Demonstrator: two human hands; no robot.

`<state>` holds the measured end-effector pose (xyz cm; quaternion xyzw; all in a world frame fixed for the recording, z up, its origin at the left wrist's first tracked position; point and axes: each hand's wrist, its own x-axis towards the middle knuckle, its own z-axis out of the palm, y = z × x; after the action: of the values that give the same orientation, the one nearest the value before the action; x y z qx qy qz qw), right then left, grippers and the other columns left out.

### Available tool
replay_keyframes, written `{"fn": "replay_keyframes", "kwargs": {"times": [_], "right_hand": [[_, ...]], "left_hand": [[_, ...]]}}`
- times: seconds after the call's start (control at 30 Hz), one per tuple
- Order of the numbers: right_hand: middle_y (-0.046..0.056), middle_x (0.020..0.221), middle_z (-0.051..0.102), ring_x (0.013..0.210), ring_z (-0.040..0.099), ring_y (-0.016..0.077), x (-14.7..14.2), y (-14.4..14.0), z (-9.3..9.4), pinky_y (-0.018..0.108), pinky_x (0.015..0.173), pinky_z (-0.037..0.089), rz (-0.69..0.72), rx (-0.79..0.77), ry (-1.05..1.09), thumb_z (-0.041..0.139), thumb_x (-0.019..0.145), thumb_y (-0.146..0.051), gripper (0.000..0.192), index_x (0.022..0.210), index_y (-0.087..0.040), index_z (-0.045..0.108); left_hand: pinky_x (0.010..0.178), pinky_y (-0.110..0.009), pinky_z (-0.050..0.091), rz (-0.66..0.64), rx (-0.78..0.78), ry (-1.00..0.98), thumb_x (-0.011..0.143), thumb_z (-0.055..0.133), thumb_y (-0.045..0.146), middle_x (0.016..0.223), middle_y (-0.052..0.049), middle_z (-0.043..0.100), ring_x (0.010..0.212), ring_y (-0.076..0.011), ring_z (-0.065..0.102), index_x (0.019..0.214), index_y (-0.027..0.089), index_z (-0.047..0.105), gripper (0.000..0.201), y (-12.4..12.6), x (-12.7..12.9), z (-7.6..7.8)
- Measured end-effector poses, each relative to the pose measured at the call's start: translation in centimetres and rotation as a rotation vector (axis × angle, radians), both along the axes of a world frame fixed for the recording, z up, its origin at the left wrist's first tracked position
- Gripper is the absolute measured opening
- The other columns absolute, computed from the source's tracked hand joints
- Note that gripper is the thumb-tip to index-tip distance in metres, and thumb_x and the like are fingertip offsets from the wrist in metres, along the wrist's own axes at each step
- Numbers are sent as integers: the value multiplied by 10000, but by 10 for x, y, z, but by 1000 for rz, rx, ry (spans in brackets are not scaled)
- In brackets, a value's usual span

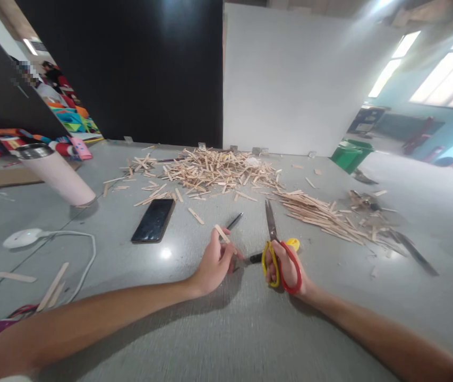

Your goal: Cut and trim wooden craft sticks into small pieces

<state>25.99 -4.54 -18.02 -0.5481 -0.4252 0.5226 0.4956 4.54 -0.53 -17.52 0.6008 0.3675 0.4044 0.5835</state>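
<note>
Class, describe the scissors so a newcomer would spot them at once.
On the grey table, find the big heap of pale wooden sticks. Nearer the camera, the right hand holds the scissors, blades pointing toward the heap. One red handle loop and one yellow set them apart from the plain sticks nearby.

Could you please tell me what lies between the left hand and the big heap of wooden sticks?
In the head view, a dark pen-like object lies between the left hand and the heap, with a loose stick to its left.
</note>
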Motion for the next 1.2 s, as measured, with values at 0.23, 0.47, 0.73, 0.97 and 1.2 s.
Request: {"fn": "replay_keyframes", "kwargs": {"times": [0.23,0.47,0.73,0.97,1.2], "right_hand": [[-26,386,489,305,528,145,0,0,3,231,340,386,25,20,-20,551,957,-740,633,588,-225,563],[-38,402,466,321,510,135,-3,-2,7,231,343,394,16,-25,-20,597,936,-719,603,584,-231,554],[-62,408,443,304,463,115,-1,-6,8,229,343,419,50,-27,-7,619,916,-727,593,598,-235,526],[-62,367,428,292,478,132,6,-8,0,222,328,386,165,10,-22,536,962,-720,609,586,-241,533],[-42,367,466,305,451,116,10,-7,4,223,345,373,327,78,-47,579,960,-628,595,513,-238,530]], "left_hand": [[473,-212,410,-16,-11,-5,1110,494,506,842,12,734,454,-86,522,1197,266,326,306,-3,-2,2],[465,-203,419,-49,-32,-16,1104,520,536,832,14,724,454,-81,495,1225,266,345,343,-6,-2,1],[442,-207,398,-43,-29,-12,1115,476,559,827,9,733,429,-86,474,1201,269,333,334,-4,-3,0],[461,-218,402,-19,-10,-52,1116,463,581,873,-7,759,437,-89,496,1217,269,340,350,-3,-3,1],[457,-214,407,-30,13,-102,1078,547,611,873,-7,763,426,-79,487,1204,267,333,424,-2,-2,3]]}}
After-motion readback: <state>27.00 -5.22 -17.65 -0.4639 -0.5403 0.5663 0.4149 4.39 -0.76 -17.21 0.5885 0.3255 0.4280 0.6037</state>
